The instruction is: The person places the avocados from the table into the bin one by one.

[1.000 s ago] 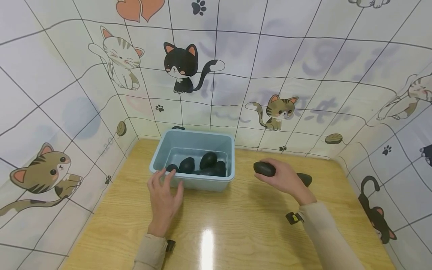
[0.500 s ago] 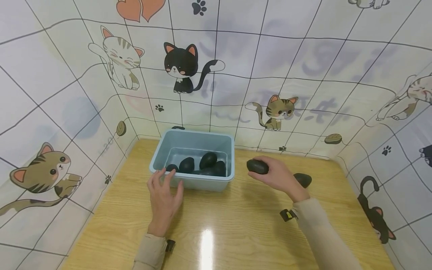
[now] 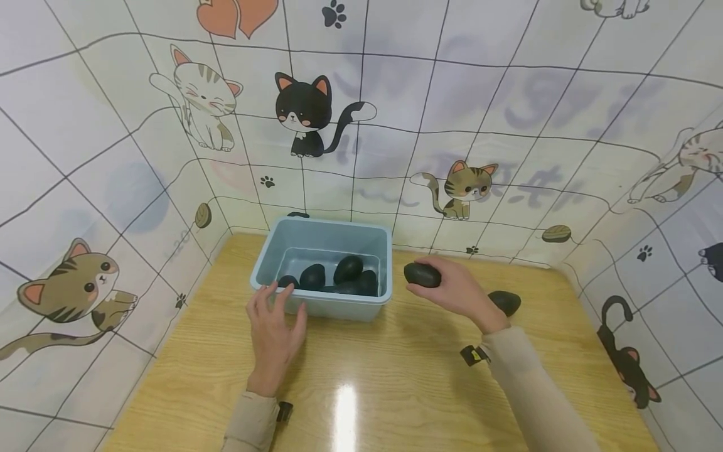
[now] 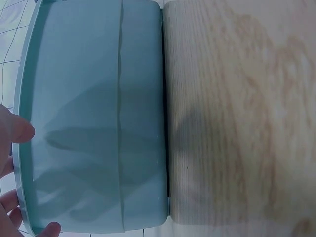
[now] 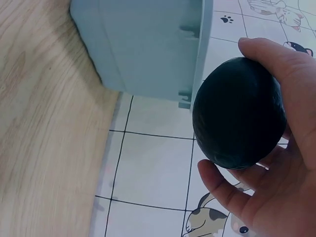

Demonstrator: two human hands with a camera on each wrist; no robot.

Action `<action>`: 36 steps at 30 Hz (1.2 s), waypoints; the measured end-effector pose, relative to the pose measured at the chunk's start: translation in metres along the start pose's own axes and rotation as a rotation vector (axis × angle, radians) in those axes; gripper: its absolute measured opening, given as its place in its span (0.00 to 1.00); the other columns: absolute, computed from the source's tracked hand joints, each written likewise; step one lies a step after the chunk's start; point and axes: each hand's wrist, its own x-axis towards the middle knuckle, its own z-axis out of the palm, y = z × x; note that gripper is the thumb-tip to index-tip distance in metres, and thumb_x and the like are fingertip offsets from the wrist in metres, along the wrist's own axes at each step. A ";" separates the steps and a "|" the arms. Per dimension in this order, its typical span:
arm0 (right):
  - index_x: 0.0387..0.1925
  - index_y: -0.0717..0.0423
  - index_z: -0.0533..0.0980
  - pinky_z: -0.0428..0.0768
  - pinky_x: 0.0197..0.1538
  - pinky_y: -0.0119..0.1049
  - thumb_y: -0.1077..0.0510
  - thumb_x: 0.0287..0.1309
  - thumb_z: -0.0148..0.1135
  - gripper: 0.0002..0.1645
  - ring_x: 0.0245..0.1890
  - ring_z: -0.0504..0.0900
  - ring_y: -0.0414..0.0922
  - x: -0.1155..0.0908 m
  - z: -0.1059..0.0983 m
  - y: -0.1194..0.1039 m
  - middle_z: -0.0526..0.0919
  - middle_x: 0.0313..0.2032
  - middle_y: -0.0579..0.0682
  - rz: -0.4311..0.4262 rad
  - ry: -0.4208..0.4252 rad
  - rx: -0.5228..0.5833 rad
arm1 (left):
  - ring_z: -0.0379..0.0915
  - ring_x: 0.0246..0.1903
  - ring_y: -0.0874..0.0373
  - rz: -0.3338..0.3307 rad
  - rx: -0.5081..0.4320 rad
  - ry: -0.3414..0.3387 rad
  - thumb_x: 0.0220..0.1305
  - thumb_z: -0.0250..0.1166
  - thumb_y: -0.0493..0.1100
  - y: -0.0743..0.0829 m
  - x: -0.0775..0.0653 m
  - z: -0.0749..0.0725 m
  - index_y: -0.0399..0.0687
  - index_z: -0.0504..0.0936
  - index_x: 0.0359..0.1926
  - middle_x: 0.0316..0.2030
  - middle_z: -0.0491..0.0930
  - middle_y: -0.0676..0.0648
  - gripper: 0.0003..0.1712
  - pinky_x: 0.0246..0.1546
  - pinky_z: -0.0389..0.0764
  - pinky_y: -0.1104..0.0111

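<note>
My right hand holds a dark avocado above the table, just right of the light-blue plastic bin. In the right wrist view the thumb and fingers curl about the avocado, with the bin's wall beyond it. My left hand grips the bin's front rim near its left corner. Its fingertips reach over the rim, and the thumb lies against the outer wall. Inside the bin lie several dark avocados, partly hidden by the front wall.
Another avocado lies on the wooden table, partly behind the right wrist. A cat-patterned sheet rises behind the table and on both sides. A small black device is strapped at the right wrist.
My right hand has carried the avocado leftward and slightly farther back, closer to the bin, uncovering more of the avocado on the table. The left hand and the bin have stayed put.
</note>
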 end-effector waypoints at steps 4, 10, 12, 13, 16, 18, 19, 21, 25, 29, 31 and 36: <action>0.68 0.46 0.78 0.85 0.53 0.50 0.36 0.62 0.74 0.38 0.54 0.86 0.51 0.003 0.000 -0.004 0.85 0.62 0.52 -0.006 -0.009 0.002 | 0.64 0.64 0.28 0.003 0.002 0.005 0.63 0.72 0.44 0.000 0.000 0.001 0.40 0.82 0.59 0.62 0.74 0.28 0.25 0.58 0.73 0.37; 0.70 0.47 0.77 0.86 0.53 0.51 0.35 0.62 0.74 0.40 0.55 0.87 0.52 0.008 -0.001 -0.010 0.85 0.63 0.53 -0.012 -0.014 0.006 | 0.64 0.65 0.28 -0.003 -0.005 -0.003 0.65 0.71 0.44 0.000 0.000 0.000 0.41 0.81 0.60 0.63 0.74 0.29 0.24 0.59 0.73 0.37; 0.70 0.48 0.78 0.86 0.53 0.50 0.35 0.62 0.74 0.40 0.54 0.87 0.51 0.009 0.000 -0.013 0.85 0.63 0.53 -0.017 -0.013 0.010 | 0.64 0.65 0.28 -0.004 -0.008 -0.003 0.65 0.71 0.45 0.000 0.000 0.000 0.41 0.81 0.60 0.63 0.74 0.29 0.24 0.59 0.73 0.37; 0.69 0.48 0.78 0.86 0.52 0.49 0.36 0.62 0.74 0.40 0.54 0.87 0.51 0.010 0.000 -0.014 0.85 0.63 0.52 -0.022 -0.013 0.011 | 0.64 0.65 0.28 -0.004 -0.010 -0.003 0.65 0.71 0.45 0.000 0.001 0.000 0.41 0.82 0.60 0.63 0.74 0.29 0.24 0.59 0.73 0.37; 0.68 0.48 0.79 0.85 0.51 0.47 0.36 0.62 0.74 0.38 0.53 0.87 0.49 0.012 0.002 -0.017 0.86 0.62 0.51 -0.035 -0.006 0.022 | 0.64 0.65 0.29 -0.002 -0.010 -0.002 0.65 0.71 0.45 0.000 0.001 0.000 0.41 0.81 0.60 0.63 0.74 0.29 0.25 0.59 0.74 0.37; 0.67 0.47 0.79 0.85 0.51 0.46 0.36 0.62 0.74 0.37 0.52 0.87 0.48 0.013 0.003 -0.019 0.86 0.61 0.50 -0.043 -0.003 0.025 | 0.63 0.65 0.29 -0.006 -0.010 -0.007 0.65 0.71 0.45 0.001 0.001 0.000 0.41 0.81 0.60 0.63 0.73 0.29 0.25 0.59 0.74 0.38; 0.67 0.46 0.80 0.85 0.50 0.45 0.36 0.61 0.75 0.37 0.51 0.87 0.48 0.014 0.004 -0.020 0.87 0.61 0.49 -0.046 -0.003 0.031 | 0.63 0.65 0.29 -0.006 -0.010 -0.005 0.65 0.71 0.45 0.001 0.000 0.000 0.40 0.81 0.60 0.63 0.73 0.29 0.25 0.59 0.74 0.37; 0.67 0.46 0.80 0.85 0.50 0.45 0.36 0.61 0.75 0.37 0.51 0.87 0.47 0.015 0.005 -0.024 0.87 0.60 0.48 -0.052 -0.006 0.039 | 0.64 0.65 0.29 -0.010 -0.008 -0.006 0.65 0.71 0.45 0.001 0.000 -0.001 0.40 0.81 0.60 0.63 0.74 0.29 0.25 0.58 0.75 0.37; 0.65 0.45 0.80 0.84 0.50 0.44 0.37 0.61 0.75 0.35 0.48 0.86 0.44 0.020 0.009 -0.031 0.88 0.58 0.46 -0.076 -0.022 0.045 | 0.64 0.65 0.29 -0.010 -0.007 -0.003 0.64 0.72 0.45 0.000 0.000 -0.001 0.40 0.82 0.60 0.63 0.74 0.29 0.25 0.57 0.75 0.37; 0.62 0.44 0.81 0.83 0.47 0.41 0.37 0.61 0.75 0.32 0.43 0.85 0.42 0.024 0.011 -0.042 0.88 0.53 0.44 -0.112 -0.038 0.041 | 0.64 0.64 0.28 0.015 -0.007 0.011 0.64 0.72 0.44 -0.001 0.001 0.000 0.40 0.82 0.59 0.62 0.74 0.28 0.25 0.59 0.72 0.37; 0.61 0.44 0.81 0.83 0.46 0.41 0.37 0.61 0.75 0.31 0.42 0.84 0.41 0.027 0.010 -0.048 0.88 0.51 0.43 -0.120 -0.047 0.044 | 0.65 0.64 0.28 0.029 -0.007 0.018 0.64 0.71 0.44 -0.002 0.001 0.000 0.39 0.82 0.59 0.62 0.75 0.27 0.25 0.60 0.71 0.37; 0.64 0.45 0.80 0.83 0.48 0.44 0.36 0.61 0.74 0.34 0.45 0.84 0.43 0.033 0.010 -0.062 0.87 0.53 0.44 -0.110 -0.075 0.037 | 0.65 0.64 0.28 0.031 -0.013 0.015 0.64 0.71 0.44 -0.002 0.001 0.001 0.39 0.82 0.59 0.61 0.75 0.27 0.24 0.61 0.69 0.37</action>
